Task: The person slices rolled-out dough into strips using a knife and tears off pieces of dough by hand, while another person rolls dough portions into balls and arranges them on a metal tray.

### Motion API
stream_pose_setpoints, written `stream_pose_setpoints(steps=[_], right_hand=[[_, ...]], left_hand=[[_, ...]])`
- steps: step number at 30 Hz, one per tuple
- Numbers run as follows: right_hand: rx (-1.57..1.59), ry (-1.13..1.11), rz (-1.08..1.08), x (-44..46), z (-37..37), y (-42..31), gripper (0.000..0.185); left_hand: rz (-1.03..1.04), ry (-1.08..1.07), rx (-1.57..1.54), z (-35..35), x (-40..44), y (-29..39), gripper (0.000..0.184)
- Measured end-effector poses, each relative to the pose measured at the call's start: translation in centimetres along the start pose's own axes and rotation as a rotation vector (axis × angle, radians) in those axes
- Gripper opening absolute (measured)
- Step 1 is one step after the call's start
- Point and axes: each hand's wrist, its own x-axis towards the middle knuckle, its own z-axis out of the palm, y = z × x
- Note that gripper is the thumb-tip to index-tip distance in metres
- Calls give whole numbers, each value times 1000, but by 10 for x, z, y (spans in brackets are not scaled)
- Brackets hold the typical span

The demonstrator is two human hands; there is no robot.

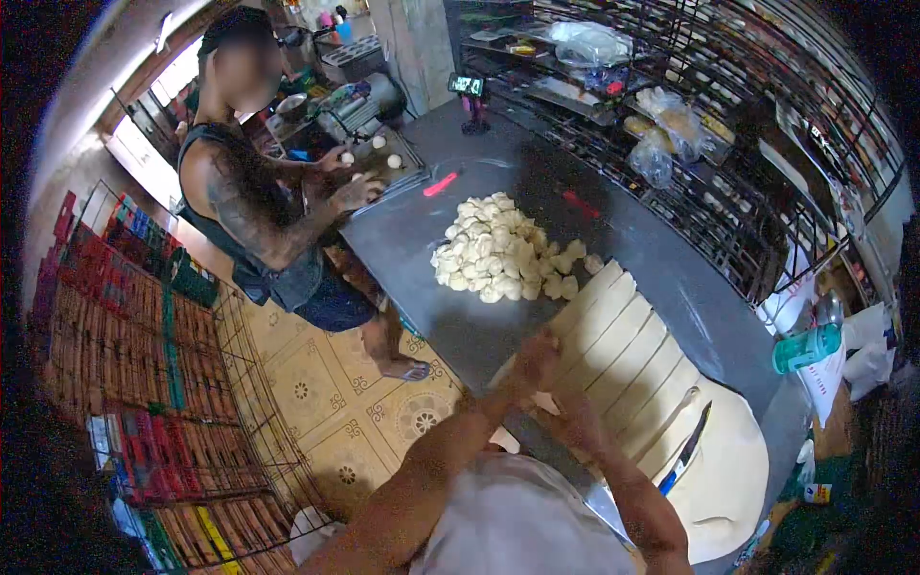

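A large sheet of dough (733,460), cut into long strips at its far left part, lies on the dark table (460,335). My left hand (537,359) is over the sheet's near left edge, blurred. Close beside it, my right hand (572,419) is at the ends of the strips; what its fingers hold is hard to make out. A knife with a blue handle (674,475) rests on the uncut dough, right of both hands. Beyond the strips stands a heap of small dough pieces (494,249).
Across the table at left, a co-worker (259,192) handles dough balls (379,142) at a tray (407,163). A phone on a stand (470,96) is at the far edge. Racks (613,163) line the right; a red object (441,184) lies near the tray.
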Motion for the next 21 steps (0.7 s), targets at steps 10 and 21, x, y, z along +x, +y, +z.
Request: stream_pose_setpoints(steps=[10, 21], right_hand=[[-83, 365, -92, 19, 33, -97, 45], [139, 458, -263, 9, 24, -32, 58]], left_hand=[[-763, -166, -249, -54, 7, 114, 60], [-709, -153, 97, 20, -48, 85, 29]])
